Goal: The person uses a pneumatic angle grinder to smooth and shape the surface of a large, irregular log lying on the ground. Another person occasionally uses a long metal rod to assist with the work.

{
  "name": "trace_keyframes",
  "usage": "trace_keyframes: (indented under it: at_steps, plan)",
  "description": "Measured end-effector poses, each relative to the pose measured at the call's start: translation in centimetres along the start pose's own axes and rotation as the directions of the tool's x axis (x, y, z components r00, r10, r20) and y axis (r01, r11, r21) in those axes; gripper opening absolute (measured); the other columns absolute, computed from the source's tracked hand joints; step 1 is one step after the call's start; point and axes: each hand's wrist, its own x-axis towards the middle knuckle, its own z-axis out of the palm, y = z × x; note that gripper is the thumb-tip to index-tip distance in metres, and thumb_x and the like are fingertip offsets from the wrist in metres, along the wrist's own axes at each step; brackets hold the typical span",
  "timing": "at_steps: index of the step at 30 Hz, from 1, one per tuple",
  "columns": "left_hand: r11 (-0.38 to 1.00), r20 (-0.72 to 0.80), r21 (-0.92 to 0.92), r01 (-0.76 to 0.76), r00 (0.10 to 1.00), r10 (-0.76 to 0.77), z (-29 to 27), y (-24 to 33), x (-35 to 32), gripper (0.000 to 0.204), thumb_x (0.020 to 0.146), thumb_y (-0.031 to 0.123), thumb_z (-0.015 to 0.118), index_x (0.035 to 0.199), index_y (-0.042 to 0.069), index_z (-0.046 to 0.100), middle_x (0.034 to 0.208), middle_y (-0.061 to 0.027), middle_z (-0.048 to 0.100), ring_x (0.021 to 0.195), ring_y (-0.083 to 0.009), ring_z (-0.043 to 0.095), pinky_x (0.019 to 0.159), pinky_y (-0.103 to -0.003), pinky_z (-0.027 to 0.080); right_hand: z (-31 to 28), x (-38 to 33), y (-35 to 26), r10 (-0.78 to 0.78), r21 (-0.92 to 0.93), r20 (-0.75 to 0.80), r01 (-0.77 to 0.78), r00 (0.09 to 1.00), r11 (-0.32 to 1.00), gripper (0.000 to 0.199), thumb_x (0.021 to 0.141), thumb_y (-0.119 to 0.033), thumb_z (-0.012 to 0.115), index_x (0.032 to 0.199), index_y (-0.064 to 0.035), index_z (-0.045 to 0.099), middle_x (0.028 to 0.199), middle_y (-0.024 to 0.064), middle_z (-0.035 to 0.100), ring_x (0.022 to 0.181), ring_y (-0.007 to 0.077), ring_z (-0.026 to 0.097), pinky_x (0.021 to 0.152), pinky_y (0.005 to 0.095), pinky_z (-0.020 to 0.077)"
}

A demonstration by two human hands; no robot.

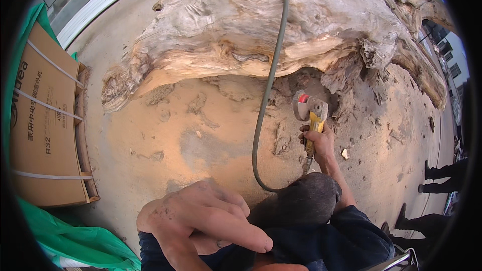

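Observation:
My right hand (321,143) is closed around the yellow body of an angle grinder (315,120), just beyond my dark-clothed knee. Its metal head carries a round disc with a red centre, tilted and apart from the log. From the tool's tail, a metal fitting runs down behind the knee. Close to the camera, my left hand (201,216) is raised with the back up, one finger stretched to the right; nothing shows in it. A large weathered log (211,25) lies across the far side. Draped over it, a grey-green hose (271,75) loops down toward my knee.
Tan sawdust (226,115) and bark scraps cover the ground before the log. At left stands a strapped cardboard box (47,115) on a wooden pallet, with green sheeting (80,241) around it. Dark-trousered legs of people (444,178) are at right, near a metal frame (401,258).

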Motion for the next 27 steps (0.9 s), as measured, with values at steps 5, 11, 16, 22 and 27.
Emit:
trace_keyframes:
  at_steps: [5, 11, 16, 22, 27]
  plan:
    - [0.997, 0.054, 0.056, 0.052, 0.997, -0.055, -0.6, -0.3, 1.1, 0.028, 0.1, 0.01, 0.056, 0.115, 0.018, 0.078, 0.115, -0.0371, 0.065, 0.061, -0.0185, 0.06, 0.051, -0.028, 0.045, -0.5, 0.0, 1.2, 0.013, 0.009, 0.003, -0.013, 1.0, 1.0, 0.055, 0.078, 0.006, 0.063, 0.132, 0.0056, 0.052, 0.104, 0.0185, 0.069, 0.079, 0.0253, 0.07, 0.07, 0.0365, 0.0583]
    - [0.839, -0.221, 0.383, 0.387, 0.92, -0.323, -2.0, -0.5, 2.0, 0.029, 0.098, -0.006, 0.057, 0.114, 0.011, 0.074, 0.1, -0.0238, 0.072, 0.074, -0.0245, 0.072, 0.06, -0.037, 0.057, -0.9, -0.4, 1.5, 0.053, 0.065, -0.03, -0.051, 0.998, 0.997, 0.055, 0.077, 0.004, 0.064, 0.131, 0.0061, 0.052, 0.101, 0.0169, 0.069, 0.081, 0.024, 0.07, 0.072, 0.0361, 0.0572]
    - [0.352, -0.807, 0.299, 0.887, 0.432, -0.403, -11.7, -7.5, 1.7, 0.03, 0.099, 0.027, 0.07, 0.106, -0.003, 0.066, 0.085, -0.0113, 0.069, 0.067, -0.0163, 0.069, 0.053, -0.029, 0.054, -1.3, -0.2, 2.0, 0.026, 0.094, -0.017, -0.024, 1.0, 0.995, 0.058, 0.078, 0.008, 0.06, 0.135, 0.0048, 0.048, 0.104, 0.0192, 0.068, 0.079, 0.0261, 0.07, 0.069, 0.0376, 0.0585]
    - [0.276, -0.901, -0.053, 0.96, 0.073, -0.428, -18.5, -13.3, 2.4, 0.038, 0.1, 0.035, 0.068, 0.092, -0.001, 0.062, 0.074, -0.0105, 0.066, 0.05, -0.0179, 0.063, 0.041, -0.03, 0.048, -2.0, 0.2, 2.8, 0.091, 0.14, -0.028, -0.086, 0.995, 0.986, 0.056, 0.078, 0.008, 0.059, 0.133, 0.0056, 0.049, 0.102, 0.0178, 0.068, 0.078, 0.0245, 0.07, 0.068, 0.0362, 0.0587]
    - [0.39, -0.913, -0.093, 0.916, 0.077, -0.4, -19.7, -15.5, 1.0, 0.033, 0.101, 0.03, 0.066, 0.092, -0.001, 0.061, 0.069, -0.0107, 0.064, 0.046, -0.018, 0.059, 0.039, -0.031, 0.047, -2.2, 0.5, 3.1, 0.11, 0.185, -0.039, -0.101, 0.993, 0.978, 0.054, 0.078, 0.007, 0.059, 0.131, 0.0055, 0.051, 0.101, 0.0167, 0.069, 0.077, 0.0236, 0.07, 0.068, 0.0353, 0.0587]
